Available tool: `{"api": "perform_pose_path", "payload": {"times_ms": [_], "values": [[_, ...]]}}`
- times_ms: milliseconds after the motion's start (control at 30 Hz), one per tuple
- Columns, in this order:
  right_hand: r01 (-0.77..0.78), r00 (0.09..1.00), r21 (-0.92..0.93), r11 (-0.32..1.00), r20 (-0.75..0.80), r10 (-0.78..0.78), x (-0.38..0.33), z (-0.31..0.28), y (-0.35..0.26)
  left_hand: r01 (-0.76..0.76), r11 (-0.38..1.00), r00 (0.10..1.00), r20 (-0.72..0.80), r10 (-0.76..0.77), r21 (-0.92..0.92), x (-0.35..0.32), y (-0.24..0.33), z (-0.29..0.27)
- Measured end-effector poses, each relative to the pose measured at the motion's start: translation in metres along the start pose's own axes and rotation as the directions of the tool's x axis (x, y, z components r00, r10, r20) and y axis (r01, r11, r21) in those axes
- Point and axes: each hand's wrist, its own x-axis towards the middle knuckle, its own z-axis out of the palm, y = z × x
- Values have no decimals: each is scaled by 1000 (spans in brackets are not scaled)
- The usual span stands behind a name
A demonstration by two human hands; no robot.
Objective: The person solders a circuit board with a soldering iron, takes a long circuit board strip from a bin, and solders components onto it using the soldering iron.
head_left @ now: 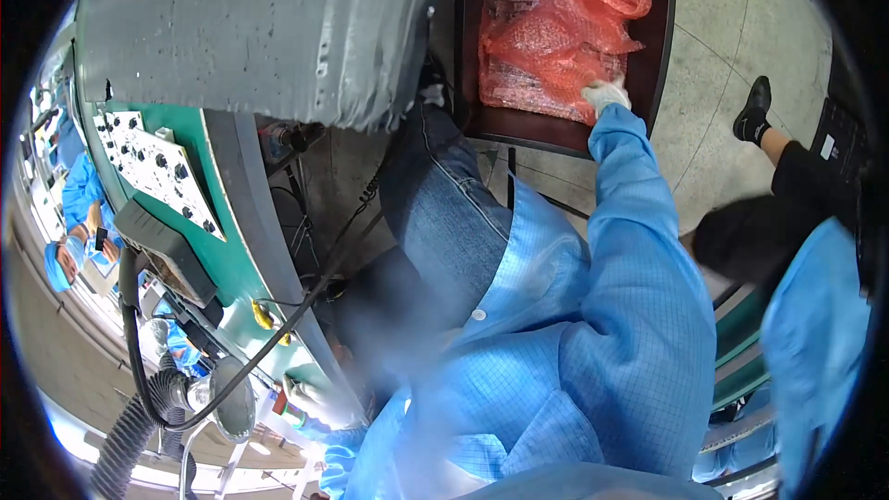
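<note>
**Inspector:** Report on the right hand.

**Assistant:** The right hand (607,94), in a white glove, reaches out at the end of a blue gridded sleeve (639,250). It rests on the lower right corner of a heap of red bubble-wrap bags (546,18). The fingers are curled down onto the film; whether the grip has closed on a bag or merely presses on it, I cannot tell.

**Inspector:** Where do the bags lie?

**Assistant:** In a dark brown tray (565,134), which sits beside the person's knee in blue jeans (444,213), above the concrete floor (741,46).

**Inspector:** The left hand?

**Assistant:** The left hand (319,400), also in a white glove, lies low in the picture at the edge of a green machine (222,250). It is blurred; the state of its grip cannot be told. A black cable (278,338) and a corrugated grey hose (125,440) run near it. A white control panel (157,167) with knobs sits higher on the machine.

**Inspector:** Others present?

**Assistant:** A second person's leg in black with a black shoe (752,111), at right, well apart from the tray.
</note>
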Motion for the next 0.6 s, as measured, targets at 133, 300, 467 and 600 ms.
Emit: {"api": "perform_pose_path", "payload": {"times_ms": [133, 300, 467, 600], "values": [[345, 916, -37, 938, 229, -329, 61, 75, 37, -72, 993, 997, 14, 71, 95, 4, -15, 0], [672, 696, 34, 740, 313, -646, 70, 90, 16, -54, 998, 999, 10, 54, 19, 6, -25, 7], [480, 877, 54, 876, -31, -479, -5, -56, -100, 62, 997, 997, -38, -64, -47, -1, -19, -2], [555, 600, -71, 829, -656, -458, 30, -151, -103, 221, 971, 974, -25, -224, -87, 1, -26, 4]]}}
